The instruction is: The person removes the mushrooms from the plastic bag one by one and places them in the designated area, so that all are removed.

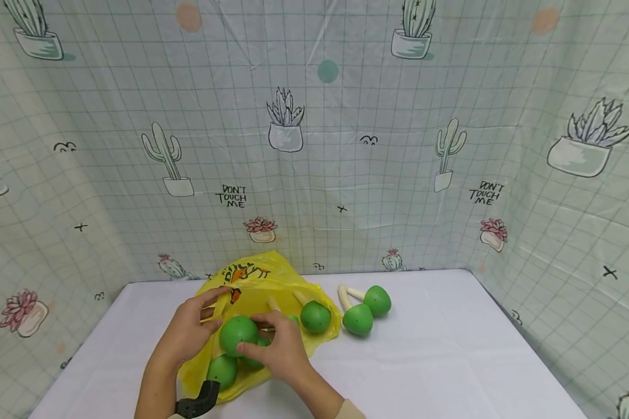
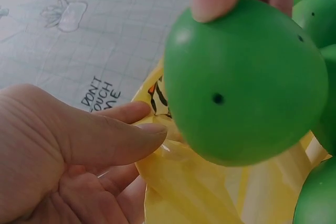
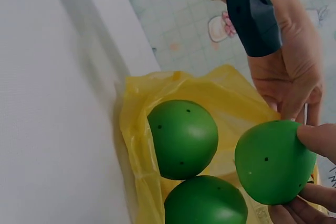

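Note:
A yellow plastic bag (image 1: 288,270) lies open on the table with several green-capped toy mushrooms in it. My left hand (image 1: 188,329) pinches the bag's edge between thumb and fingers, as the left wrist view shows close up. With thumb and fingers, my right hand (image 1: 285,349) holds a toy mushroom (image 1: 238,336) by its smooth, black-dotted cap, over the bag's mouth. Below it in the bag sit another mushroom (image 1: 222,370) and a partly covered one. The right wrist view shows two caps, one of them (image 3: 184,140) against the yellow wall. The held mushroom's stem is hidden.
Two more mushrooms, a nearer one (image 1: 357,320) and a farther one (image 1: 377,301), lie right of the bag with pale stems showing. Another mushroom (image 1: 315,317) rests at the bag's right side. A cactus-print cloth (image 1: 314,174) hangs behind the white table (image 1: 424,361).

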`<state>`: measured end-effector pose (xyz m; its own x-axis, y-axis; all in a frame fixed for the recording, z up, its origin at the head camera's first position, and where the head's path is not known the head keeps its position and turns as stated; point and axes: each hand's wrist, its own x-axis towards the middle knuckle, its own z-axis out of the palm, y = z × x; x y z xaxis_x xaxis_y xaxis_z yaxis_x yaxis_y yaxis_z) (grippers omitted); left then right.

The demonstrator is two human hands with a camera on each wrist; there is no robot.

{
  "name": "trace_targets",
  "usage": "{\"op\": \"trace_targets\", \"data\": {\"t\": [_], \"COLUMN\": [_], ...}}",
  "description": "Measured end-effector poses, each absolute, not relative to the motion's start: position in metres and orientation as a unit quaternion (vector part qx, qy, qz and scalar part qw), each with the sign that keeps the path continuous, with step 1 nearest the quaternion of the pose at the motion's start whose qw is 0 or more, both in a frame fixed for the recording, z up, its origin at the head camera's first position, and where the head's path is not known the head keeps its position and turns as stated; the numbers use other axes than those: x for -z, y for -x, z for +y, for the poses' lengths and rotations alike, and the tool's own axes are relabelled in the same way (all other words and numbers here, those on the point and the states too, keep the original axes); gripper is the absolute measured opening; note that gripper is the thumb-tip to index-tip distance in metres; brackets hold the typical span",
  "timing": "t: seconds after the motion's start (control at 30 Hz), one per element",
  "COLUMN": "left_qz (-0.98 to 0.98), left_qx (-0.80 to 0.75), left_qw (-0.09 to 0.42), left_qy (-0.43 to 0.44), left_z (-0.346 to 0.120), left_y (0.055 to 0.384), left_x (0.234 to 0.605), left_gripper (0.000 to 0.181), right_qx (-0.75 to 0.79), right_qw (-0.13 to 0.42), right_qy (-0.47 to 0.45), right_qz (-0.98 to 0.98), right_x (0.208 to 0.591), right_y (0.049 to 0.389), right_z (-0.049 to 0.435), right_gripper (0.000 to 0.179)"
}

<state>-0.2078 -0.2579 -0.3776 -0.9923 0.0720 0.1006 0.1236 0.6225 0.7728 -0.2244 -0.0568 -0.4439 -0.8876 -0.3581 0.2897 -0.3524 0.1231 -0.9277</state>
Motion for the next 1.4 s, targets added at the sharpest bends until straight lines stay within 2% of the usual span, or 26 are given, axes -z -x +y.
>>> {"op": "trace_targets", "data": {"t": [0.7, 1.4], "left_qz": [-0.904, -0.908], "left_qx": [0.426, 0.418], "left_qw": [0.017, 0.009], "left_qy": [0.037, 0.032], "left_z": [-0.256, -0.253], "left_y": [0.209, 0.212], "left_x": [0.377, 0.378], "left_gripper": [0.065, 0.066], "right_qx": [0.645, 0.690], "right_qw": [-0.003, -0.016], "right_qy": [0.244, 0.253], "right_qz": [0.724, 0.678], "right_x": [0.401, 0.374], "right_y": [0.215, 0.203], "right_z": [-0.028, 0.000], "right_gripper": [0.053, 0.050]}}
